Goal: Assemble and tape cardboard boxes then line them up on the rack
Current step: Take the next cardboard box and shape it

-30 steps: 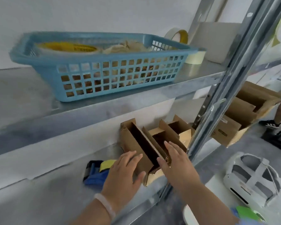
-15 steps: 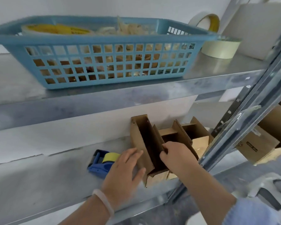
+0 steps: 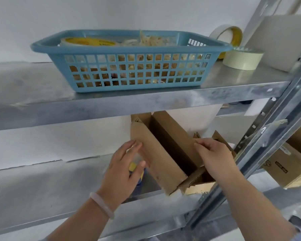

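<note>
Head view: left hand (image 3: pixel 122 169) flat against box (image 3: pixel 159 159) (open-topped), right hand (image 3: pixel 214 159) seemingly gripping its wall.

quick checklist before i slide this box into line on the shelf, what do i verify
1. Flat press of the left hand on the cardboard box side: ok.
2. Grip of the right hand on the box's right wall: ok, fingers curl over its edge.
3. Box top closed and taped: not ok, it stands open.
4. Clear of the tape dispenser: not ok, it lies beside the box, under the left hand.
5. Flush with the neighbouring box: cannot tell, the right hand covers the gap.
</note>
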### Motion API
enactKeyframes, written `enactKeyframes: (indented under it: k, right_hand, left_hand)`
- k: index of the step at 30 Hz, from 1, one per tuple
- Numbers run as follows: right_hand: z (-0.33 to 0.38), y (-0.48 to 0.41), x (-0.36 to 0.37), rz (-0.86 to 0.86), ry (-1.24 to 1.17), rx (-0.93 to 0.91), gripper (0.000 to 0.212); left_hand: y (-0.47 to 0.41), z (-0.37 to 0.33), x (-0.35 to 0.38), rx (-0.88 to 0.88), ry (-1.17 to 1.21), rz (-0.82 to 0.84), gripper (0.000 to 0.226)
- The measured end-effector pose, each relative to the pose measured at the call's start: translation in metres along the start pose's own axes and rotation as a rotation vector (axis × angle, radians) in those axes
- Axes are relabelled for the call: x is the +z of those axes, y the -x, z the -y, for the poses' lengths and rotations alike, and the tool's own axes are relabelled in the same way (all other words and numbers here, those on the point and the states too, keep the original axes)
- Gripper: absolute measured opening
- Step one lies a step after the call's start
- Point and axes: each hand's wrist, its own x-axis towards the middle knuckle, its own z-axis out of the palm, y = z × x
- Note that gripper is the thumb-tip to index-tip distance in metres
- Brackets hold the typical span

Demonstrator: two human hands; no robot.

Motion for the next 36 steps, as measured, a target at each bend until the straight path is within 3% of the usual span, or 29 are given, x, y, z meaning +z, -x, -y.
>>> enactKeyframes:
  k: [3,8,12,16,19,25,29,31,34,36]
  right_hand:
    - [0.021,0.006,-0.013,0.068,-0.042,-0.075,0.019]
    - [0.053,0.021,0.001,0.271,-0.027,-0.183,0.022]
    - [0.080,0.029,0.052,0.409,0.020,-0.221,0.022]
    - [0.102,0.032,0.120,0.505,0.058,-0.267,0.023]
    - [0.112,0.034,0.174,0.539,0.118,-0.299,0.021]
    - [0.119,0.040,0.262,0.501,0.178,-0.358,0.023]
    - [0.108,0.051,0.283,0.429,0.172,-0.362,0.025]
    - [0.099,0.060,0.281,0.305,0.143,-0.387,0.031]
    - [0.092,0.074,0.268,-0.006,0.170,-0.600,0.027]
    - [0.089,0.084,0.261,0.018,0.259,-0.700,0.028]
  left_hand:
    - [0.005,0.009,-0.023,-0.021,0.053,-0.169,0.054]
    - [0.029,0.033,-0.064,-0.176,0.253,-0.234,0.077]
    - [0.062,0.054,-0.093,-0.243,0.369,-0.207,0.073]
    - [0.095,0.085,-0.125,-0.393,0.368,-0.289,0.056]
    - [0.113,0.113,-0.146,-0.483,0.360,-0.338,0.056]
    - [0.137,0.163,-0.156,-0.610,0.417,-0.383,0.058]
    - [0.153,0.182,-0.151,-0.714,0.425,-0.323,0.057]
    - [0.158,0.188,-0.151,-0.741,0.423,-0.298,0.058]
    - [0.163,0.195,-0.157,-0.748,0.372,-0.252,0.062]
    - [0.164,0.199,-0.161,-0.722,0.340,-0.226,0.058]
